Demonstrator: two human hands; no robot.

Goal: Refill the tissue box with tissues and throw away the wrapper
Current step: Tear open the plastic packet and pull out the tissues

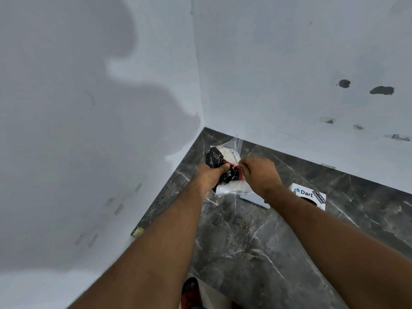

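Head view shows two hands on one tissue pack [225, 172] (clear wrapper): left hand [210, 177] grips it; right hand [260, 172] pinches the wrapper; one white box [312, 197] lies on the table [256, 241].

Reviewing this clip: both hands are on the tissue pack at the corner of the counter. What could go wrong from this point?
1. The right hand pinches the clear wrapper while the left hand squeezes the tissue pack; a hard pull might tear or crumple the tissues.
2. The white box lies right under the right forearm, so it could get knocked.
3. Loose wrapper scraps may stay on the marble counter.
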